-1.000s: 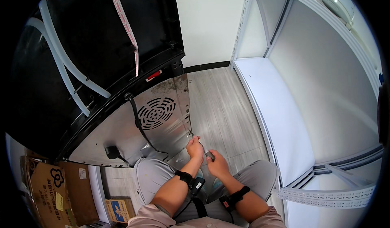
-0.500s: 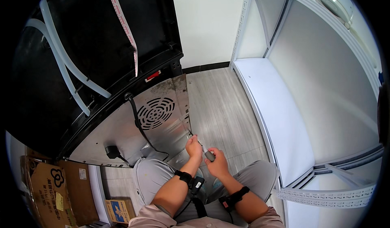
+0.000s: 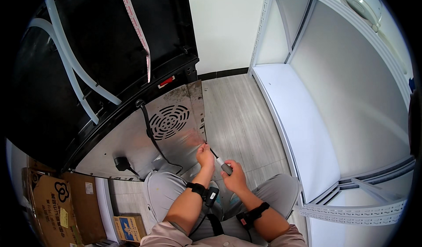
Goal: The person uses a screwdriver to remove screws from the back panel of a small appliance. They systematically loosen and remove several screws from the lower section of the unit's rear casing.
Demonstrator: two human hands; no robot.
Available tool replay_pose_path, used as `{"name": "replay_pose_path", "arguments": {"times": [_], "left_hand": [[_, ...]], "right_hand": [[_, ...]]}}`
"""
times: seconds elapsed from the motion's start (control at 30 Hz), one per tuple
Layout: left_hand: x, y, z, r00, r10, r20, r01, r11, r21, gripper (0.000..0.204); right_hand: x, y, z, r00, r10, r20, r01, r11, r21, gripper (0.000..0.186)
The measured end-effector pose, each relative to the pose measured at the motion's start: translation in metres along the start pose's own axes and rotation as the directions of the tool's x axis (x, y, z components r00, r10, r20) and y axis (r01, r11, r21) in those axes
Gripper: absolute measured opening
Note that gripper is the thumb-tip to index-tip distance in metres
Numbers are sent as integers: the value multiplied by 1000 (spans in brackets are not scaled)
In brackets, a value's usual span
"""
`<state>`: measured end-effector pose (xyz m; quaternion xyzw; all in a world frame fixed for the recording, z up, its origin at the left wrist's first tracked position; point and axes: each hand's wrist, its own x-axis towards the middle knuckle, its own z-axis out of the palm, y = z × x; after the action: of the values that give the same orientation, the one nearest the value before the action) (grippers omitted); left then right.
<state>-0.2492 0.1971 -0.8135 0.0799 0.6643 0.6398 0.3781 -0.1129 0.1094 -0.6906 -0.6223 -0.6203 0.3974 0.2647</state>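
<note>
My right hand (image 3: 236, 178) is closed round the grey handle of a screwdriver (image 3: 220, 161). Its dark shaft slants up and left to the right edge of a silver metal panel (image 3: 127, 143), low on the back of a black appliance (image 3: 105, 36). Just left of the shaft, my left hand (image 3: 205, 155) is by the panel edge with its fingertips pinched together. Whatever those fingertips hold, if anything, is too small to make out. The screwdriver's tip is hard to see near them. Round vent slots (image 3: 169, 123) are cut into the panel.
A black power cord (image 3: 151, 137) hangs across the panel, near a black plug (image 3: 123, 164). Pale hoses (image 3: 68, 58) and a red-white strip (image 3: 134, 22) run down the appliance. White shelving (image 3: 303, 115) stands right. Cardboard boxes (image 3: 55, 207) and a small box (image 3: 129, 228) sit lower left.
My left hand has shifted slightly left and up, baring the screwdriver's shaft that it covered before. My right hand has barely moved and keeps its hold on the handle.
</note>
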Motion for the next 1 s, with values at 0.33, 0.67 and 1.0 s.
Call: {"name": "replay_pose_path", "arguments": {"times": [0.33, 0.67, 1.0], "left_hand": [[-2, 16, 3, 994, -106, -6, 106, 994, -12, 15], [-15, 49, 2, 970, -243, -1, 242, 966, -86, 10], [-22, 60, 1, 957, -289, 8, 288, 951, -114, 8]], "right_hand": [[1, 4, 0, 1000, -11, -14, 12, 999, 39, 42], [0, 4, 0, 998, -59, -27, 61, 996, 60, 39], [-1, 0, -2, 998, -58, -37, 60, 997, 52, 38]]}}
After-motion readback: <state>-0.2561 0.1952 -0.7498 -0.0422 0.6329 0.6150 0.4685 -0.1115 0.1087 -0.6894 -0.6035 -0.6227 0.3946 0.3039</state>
